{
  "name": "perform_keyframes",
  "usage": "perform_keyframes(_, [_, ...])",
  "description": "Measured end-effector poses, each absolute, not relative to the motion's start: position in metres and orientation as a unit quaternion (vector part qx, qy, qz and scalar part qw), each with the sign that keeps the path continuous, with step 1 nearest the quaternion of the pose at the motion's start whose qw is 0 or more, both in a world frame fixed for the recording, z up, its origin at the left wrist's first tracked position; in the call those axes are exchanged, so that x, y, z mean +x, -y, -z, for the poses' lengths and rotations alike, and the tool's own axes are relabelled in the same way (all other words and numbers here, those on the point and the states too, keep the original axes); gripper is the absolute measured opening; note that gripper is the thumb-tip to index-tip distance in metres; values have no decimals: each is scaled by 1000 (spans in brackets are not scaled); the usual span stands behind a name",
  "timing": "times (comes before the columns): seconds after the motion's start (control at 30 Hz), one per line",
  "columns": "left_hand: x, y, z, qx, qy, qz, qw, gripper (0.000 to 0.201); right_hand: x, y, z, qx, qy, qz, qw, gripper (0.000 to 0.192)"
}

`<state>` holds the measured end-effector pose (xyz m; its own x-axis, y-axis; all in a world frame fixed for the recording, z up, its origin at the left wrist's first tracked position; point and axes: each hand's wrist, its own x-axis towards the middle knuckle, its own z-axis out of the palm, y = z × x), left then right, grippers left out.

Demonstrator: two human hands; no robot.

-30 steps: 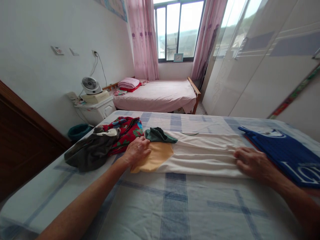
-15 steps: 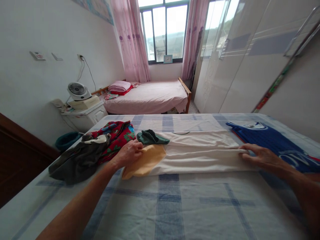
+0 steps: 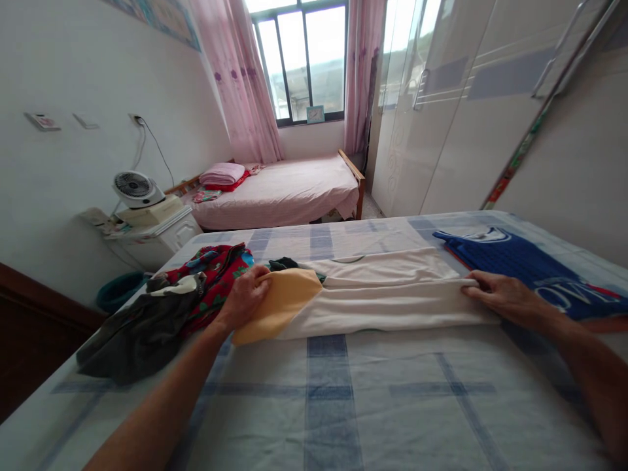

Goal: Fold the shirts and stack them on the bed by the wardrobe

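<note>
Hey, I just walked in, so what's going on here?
A person's left hand grips the yellow end of a long cream garment, while the right hand pinches its far cream end. The garment stretches between them over a checked bed sheet. Rumpled red and dark clothes lie to the left; a blue garment lies flat to the right.

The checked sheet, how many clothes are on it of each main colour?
Cream-and-yellow garment: 1
Blue garment: 1
Red patterned garment: 1
Dark garment: 1
Total: 4
I left out the white bit and orange edge; I can't tell if they're separate.
</note>
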<state>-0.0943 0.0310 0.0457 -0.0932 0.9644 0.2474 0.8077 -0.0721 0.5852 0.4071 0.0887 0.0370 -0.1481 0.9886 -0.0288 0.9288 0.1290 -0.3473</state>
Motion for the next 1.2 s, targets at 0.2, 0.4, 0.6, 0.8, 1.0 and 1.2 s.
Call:
perform_keyframes(0.2, [-99, -22, -24, 622, -708, -301, 147, 55, 397, -87, -32, -659, 732, -117, 128, 36])
perform_keyframes(0.4, [-109, -16, -26, 654, -707, -251, 102, 49, 397, -88, -24, -686, 713, -41, 137, 35])
perform_keyframes(0.6, [-103, -49, -47, 679, -679, -278, 11, 39, 385, -88, -20, -635, 739, 60, 216, 32])
perform_keyframes(0.8, [-95, -80, -51, 692, -701, -174, -5, 36, 334, -81, -24, -514, 810, -90, 267, 29])
perform_keyframes(1.0, [-104, -103, -47, 785, -615, -66, 28, 72, 231, -62, -44, -339, 902, -133, 232, 32])
perform_keyframes(1.2, [-99, -121, -43, 836, -542, -60, 63, 44, 145, -48, -29, -240, 928, -86, 271, 37])
